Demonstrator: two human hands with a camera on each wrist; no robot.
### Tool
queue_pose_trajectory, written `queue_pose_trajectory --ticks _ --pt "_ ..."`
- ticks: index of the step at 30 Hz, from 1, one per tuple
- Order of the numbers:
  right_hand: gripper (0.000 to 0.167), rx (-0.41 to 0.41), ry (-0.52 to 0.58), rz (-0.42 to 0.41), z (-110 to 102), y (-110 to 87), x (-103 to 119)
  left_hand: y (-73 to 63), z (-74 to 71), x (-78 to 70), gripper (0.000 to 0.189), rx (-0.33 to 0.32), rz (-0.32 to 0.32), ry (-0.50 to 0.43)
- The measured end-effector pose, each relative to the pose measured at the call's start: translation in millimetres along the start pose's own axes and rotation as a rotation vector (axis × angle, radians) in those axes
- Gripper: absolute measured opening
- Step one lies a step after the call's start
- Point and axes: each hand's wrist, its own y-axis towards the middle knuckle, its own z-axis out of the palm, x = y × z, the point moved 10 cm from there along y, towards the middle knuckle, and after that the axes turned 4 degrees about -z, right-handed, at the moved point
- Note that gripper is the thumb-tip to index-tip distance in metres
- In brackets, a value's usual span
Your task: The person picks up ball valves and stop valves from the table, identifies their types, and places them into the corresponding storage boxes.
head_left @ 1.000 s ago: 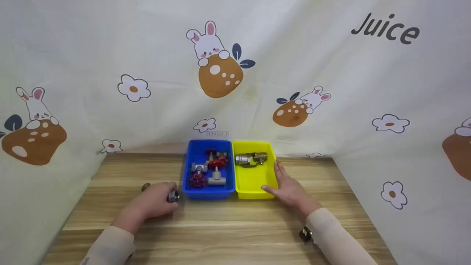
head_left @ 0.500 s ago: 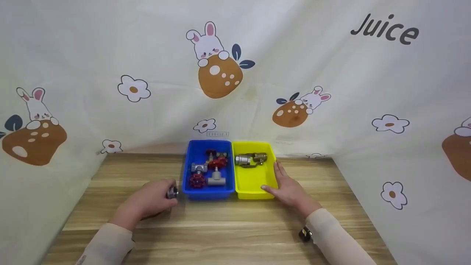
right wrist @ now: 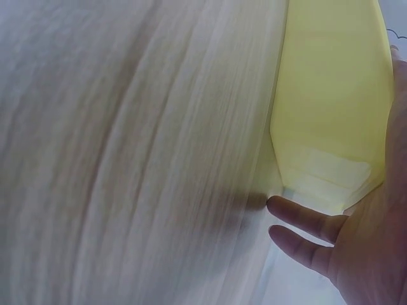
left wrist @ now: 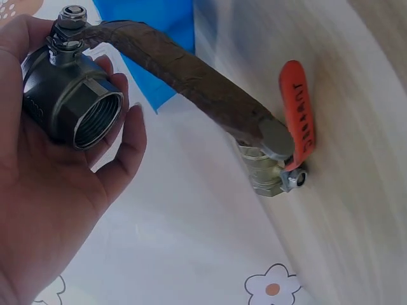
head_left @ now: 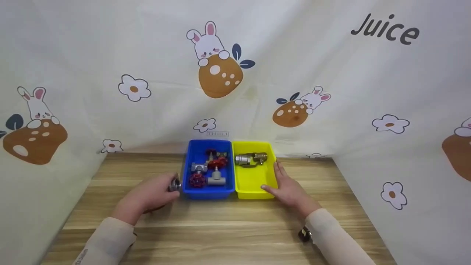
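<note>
From my station I have the left grip (head_left: 152, 193) curled around the body of a large silver valve (left wrist: 67, 95), fingers and thumb holding it just left of the blue bin (head_left: 208, 196). Its threaded mouth faces out past the fingertips, and its long brown lever (left wrist: 184, 79) slants away from the hand. Near the lever's far end I see a brass valve (left wrist: 262, 171) with a red handle (left wrist: 297, 108) (the handle carries dark lettering I can't read); I cannot tell whether the two valves touch.

My right grip (head_left: 290, 191) is spread, its thumb on the rim of the yellow bin (head_left: 254, 195) at the near right corner and its fingers along the outer right wall.

The bins stand side by side on the wood-grained bench (head_left: 235, 232). At the back of the yellow one lie a silver ball valve (head_left: 243, 159) and a brass-coloured fitting (head_left: 259, 157). The blue one holds several valves, among them a grey tee-shaped valve (head_left: 217, 181) beside a red handwheel (head_left: 197, 180).
</note>
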Motion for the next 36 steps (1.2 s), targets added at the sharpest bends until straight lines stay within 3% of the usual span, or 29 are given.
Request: queue_pose_trajectory --ticks 5,16,26,32,36 --pt "0.111 -0.002 0.004 0.011 0.9 -0.6 -3.0 6.6 -1.7 -3.6 0.028 0.002 -0.001 -0.008" --pt "0.112 0.002 0.016 0.009 0.4 -3.2 -3.0 14.5 -12.8 -27.9 0.052 -0.014 0.095 -0.037" --pt "0.115 -0.01 0.009 -0.017 -2.3 -2.3 1.4 19.8 -26.2 -36.0 0.037 -0.04 0.094 0.04" --pt "0.113 -0.007 0.013 -0.007 -1.4 -2.6 1.0 22.5 -30.2 -42.9 0.042 -0.044 0.103 0.06" --pt "0.112 -0.011 0.017 -0.005 -1.2 -2.4 1.1 24.7 -32.7 -50.1 0.033 -0.033 0.111 0.072"
